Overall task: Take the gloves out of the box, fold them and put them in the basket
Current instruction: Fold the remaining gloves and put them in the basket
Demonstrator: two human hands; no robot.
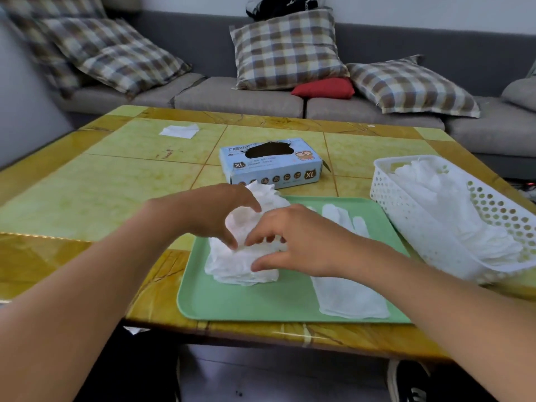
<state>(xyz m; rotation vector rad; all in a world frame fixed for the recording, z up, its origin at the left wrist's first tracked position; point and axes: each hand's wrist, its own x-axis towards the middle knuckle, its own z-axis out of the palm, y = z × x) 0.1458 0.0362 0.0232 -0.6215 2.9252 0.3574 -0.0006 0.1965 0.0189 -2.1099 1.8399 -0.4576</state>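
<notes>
Both the left hand (pixel 214 210) and right hand (pixel 293 239) have curled fingers pinching a crumpled white disposable glove (pixel 237 262) on the pale green plastic tray (pixel 261 306), the light blue cardboard glove box (pixel 271 163) beyond the fingertips and the white perforated plastic basket (pixel 420 227) off to their right

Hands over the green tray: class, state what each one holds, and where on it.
Both the left hand and right hand pinch the crumpled white glove at its bunched upper part.

The light blue glove box (pixel 271 165) is showing "XL" on a dark badge at the left of its top and again at the right of its front side. Chinese print along its top is starting with "丁腈"; the smaller lines are too blurred to read.
</notes>
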